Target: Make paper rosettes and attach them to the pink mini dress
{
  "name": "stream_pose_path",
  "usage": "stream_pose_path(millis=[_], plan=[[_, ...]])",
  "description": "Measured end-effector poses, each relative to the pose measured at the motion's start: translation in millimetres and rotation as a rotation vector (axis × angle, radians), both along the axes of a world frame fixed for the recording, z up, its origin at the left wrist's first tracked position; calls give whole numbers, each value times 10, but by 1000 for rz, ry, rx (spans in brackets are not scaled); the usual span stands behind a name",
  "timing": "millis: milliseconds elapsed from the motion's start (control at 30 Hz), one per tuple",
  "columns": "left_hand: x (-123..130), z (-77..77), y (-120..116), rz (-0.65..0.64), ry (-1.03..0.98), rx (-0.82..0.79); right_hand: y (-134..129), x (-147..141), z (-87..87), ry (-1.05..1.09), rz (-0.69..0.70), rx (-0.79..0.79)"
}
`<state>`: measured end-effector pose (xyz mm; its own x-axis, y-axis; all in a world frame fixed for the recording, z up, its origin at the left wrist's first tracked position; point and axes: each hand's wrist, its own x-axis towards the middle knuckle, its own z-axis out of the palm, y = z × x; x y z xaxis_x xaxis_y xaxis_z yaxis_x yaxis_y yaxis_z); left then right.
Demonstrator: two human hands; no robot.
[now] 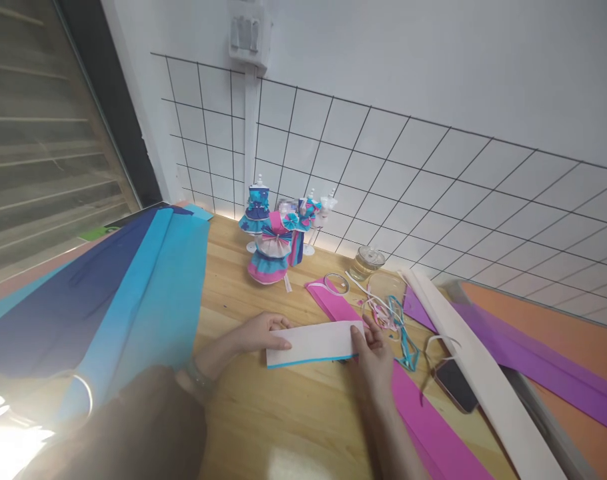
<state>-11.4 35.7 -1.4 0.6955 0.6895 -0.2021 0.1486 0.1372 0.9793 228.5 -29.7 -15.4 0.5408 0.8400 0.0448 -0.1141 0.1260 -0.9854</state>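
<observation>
Two hands keep a white strip with a blue lower edge point(316, 343) stretched out flat before us, near the middle of the desk point(283, 413). Our left hand point(263, 332) pinches its left end, thumb on the near face, and our right hand point(374, 353) grips the other end in the same manner. We cannot tell whether the strip touches the wood beneath it. A dark band point(200, 375) circles our left wrist.

By our right hand lies a magenta length point(433, 427), and just beyond the fingers sits a tangle of blue and pink scraps point(393, 312). Farther right we see a dark phone-like object point(456, 385), then a long pale strip point(483, 360) and a purple one point(533, 373). Beyond the strip in our hands, small dressed forms point(268, 250) stand near the wall grid point(383, 147), with a clear round jar point(367, 262) to their right. Blue sheets point(158, 293) spread along our left.
</observation>
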Motion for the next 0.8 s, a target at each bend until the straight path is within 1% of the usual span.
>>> stream_pose_path(millis=[100, 200, 300, 400, 467, 567, 800], plan=[[-18, -33, 49, 88, -35, 22, -7, 74, 16, -24, -29, 18], [-18, -109, 114, 239, -61, 37, -17, 88, 32, -47, -31, 17], [-14, -165, 176, 357, -82, 9, -20, 58, 39, -52, -19, 17], [-10, -161, 199, 460, -162, -31, -19, 6, 44, -67, -17, 4], [-8, -137, 194, 522, -168, -53, -19, -25, 47, -77, -26, -2], [-9, -96, 179, 570, -133, -48, -23, -49, 56, -80, -21, -3], [-35, -40, 172, 617, -141, 98, -48, -70, 149, -51, -39, 13]])
